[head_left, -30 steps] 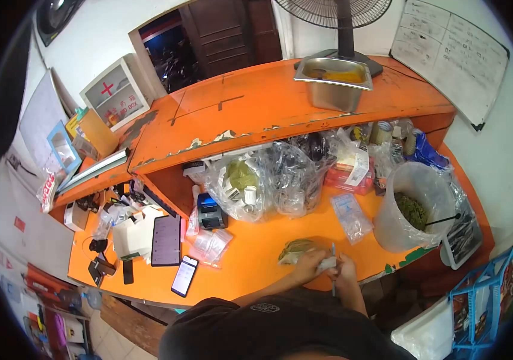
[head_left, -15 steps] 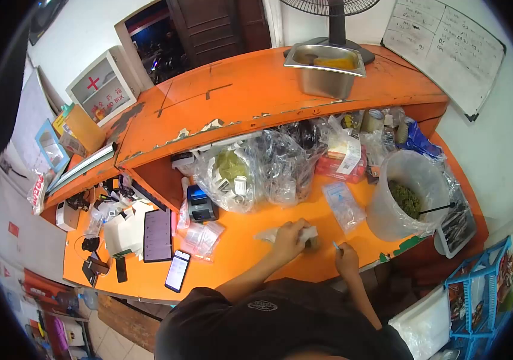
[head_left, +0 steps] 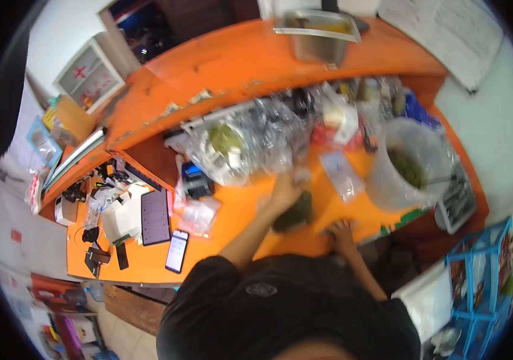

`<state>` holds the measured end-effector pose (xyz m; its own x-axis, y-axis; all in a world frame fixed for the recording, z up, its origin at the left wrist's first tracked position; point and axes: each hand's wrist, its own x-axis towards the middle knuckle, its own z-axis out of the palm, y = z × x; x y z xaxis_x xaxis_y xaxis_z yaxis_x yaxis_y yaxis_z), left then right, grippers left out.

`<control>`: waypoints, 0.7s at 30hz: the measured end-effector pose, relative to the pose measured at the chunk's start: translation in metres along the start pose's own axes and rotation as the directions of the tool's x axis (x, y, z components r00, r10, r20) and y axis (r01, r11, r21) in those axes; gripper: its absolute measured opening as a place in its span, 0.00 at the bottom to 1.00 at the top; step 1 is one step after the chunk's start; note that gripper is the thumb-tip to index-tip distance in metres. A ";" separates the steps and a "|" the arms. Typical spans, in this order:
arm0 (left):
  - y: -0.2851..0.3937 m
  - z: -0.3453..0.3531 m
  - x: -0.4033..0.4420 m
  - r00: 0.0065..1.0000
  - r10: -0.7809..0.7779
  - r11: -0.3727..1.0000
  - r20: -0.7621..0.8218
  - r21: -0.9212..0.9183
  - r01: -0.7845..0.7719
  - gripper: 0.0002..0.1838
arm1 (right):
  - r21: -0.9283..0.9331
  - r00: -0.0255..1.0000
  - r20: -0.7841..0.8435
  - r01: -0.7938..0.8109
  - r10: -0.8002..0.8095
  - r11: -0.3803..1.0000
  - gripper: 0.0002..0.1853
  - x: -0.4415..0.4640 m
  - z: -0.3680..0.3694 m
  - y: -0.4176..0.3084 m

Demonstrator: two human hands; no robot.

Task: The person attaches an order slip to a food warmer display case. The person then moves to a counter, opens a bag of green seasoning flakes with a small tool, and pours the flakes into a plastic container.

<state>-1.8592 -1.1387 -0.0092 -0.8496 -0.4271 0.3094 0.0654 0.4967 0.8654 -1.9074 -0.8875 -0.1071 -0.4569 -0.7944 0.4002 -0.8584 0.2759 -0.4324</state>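
Note:
My left hand [head_left: 286, 191] reaches over the orange counter, smeared by motion. At its fingers is a whitish crumpled piece [head_left: 303, 176], which it seems to grip; whether this is tissue, cloth or plastic I cannot tell. Just below that hand lies a flat, dark green packet [head_left: 295, 215], its contents too blurred to name. Farther right, near the counter's front edge, my right hand [head_left: 343, 235] rests with its fingers spread. A clear plastic bag [head_left: 342, 175] lies beyond it. The translucent bucket [head_left: 382, 180] with green leafy stuff stands to its right.
Filled plastic bags [head_left: 226, 144] crowd the shelf under the raised ledge [head_left: 208, 108]. On the left are a phone [head_left: 177, 252], a tablet [head_left: 156, 217] and a small black-and-blue device [head_left: 196, 180]. A metal pan [head_left: 319, 45] stands on the ledge. Blue racks [head_left: 478, 282] stand lower right.
My head view has shifted. My left hand has moved away from the front edge, uncovering the green packet. My right hand has opened from a pinch on a thin bluish thing and lowered to the counter.

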 end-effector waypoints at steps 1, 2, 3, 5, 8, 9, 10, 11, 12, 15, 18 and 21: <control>-0.012 0.005 0.001 1.000 -0.002 1.000 -0.021 0.013 0.003 0.10 | 0.039 0.999 0.048 0.009 -0.011 0.999 0.11 -0.005 0.006 0.006; 0.000 0.001 0.003 0.996 -0.082 0.997 0.024 -0.012 0.083 0.09 | 0.046 0.995 0.062 -0.080 0.077 0.996 0.09 -0.003 0.002 -0.001; 0.017 -0.005 0.006 0.987 -0.150 0.988 0.063 -0.033 0.152 0.09 | 0.073 0.992 0.082 -0.102 0.096 0.992 0.12 -0.004 0.003 0.001; 0.017 -0.005 0.005 0.986 -0.112 0.978 0.126 -0.164 0.132 0.09 | 0.168 0.989 0.072 -0.139 0.129 0.976 0.15 0.013 -0.011 -0.006; 0.039 -0.001 -0.001 0.955 -0.162 0.920 0.250 -0.311 0.238 0.08 | 0.539 0.967 -0.042 -0.189 0.251 0.821 0.20 0.063 -0.022 -0.010; 0.045 0.000 -0.004 0.933 -0.200 0.889 0.300 -0.345 0.301 0.08 | 0.717 0.960 -0.098 -0.114 0.261 0.688 0.20 0.081 -0.026 -0.012; 0.044 0.003 -0.005 0.941 -0.177 0.888 0.289 -0.365 0.279 0.07 | 0.726 0.976 -0.041 -0.120 0.216 0.677 0.21 0.092 -0.030 -0.010; 0.042 0.006 -0.003 0.949 -0.155 0.888 0.274 -0.382 0.255 0.06 | 0.735 0.986 0.015 -0.123 0.166 0.666 0.21 0.103 -0.033 -0.007; 0.040 0.009 -0.001 0.958 -0.130 0.888 0.256 -0.400 0.227 0.06 | 0.745 0.992 0.068 -0.124 0.111 0.656 0.21 0.110 -0.033 -0.008; 0.037 0.016 0.010 0.970 -0.126 0.933 0.208 -0.307 0.187 0.05 | 0.888 0.968 0.136 -0.214 0.211 0.408 0.13 0.115 -0.023 -0.008; 0.047 0.023 0.018 0.984 -0.084 0.956 0.156 -0.265 0.124 0.03 | 0.932 0.957 0.083 -0.174 0.279 0.319 0.09 0.124 -0.019 -0.004; 0.042 0.031 0.026 0.991 -0.081 0.982 0.107 -0.160 0.098 0.03 | 0.945 0.928 0.051 -0.164 0.370 0.283 0.08 0.128 -0.014 -0.006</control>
<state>-1.8953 -1.1057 0.0230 -0.9034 -0.3824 0.1940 0.0651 0.3249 0.9435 -1.9635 -0.9831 -0.0423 -0.7296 -0.6623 0.1704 0.0526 -0.3028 -0.9516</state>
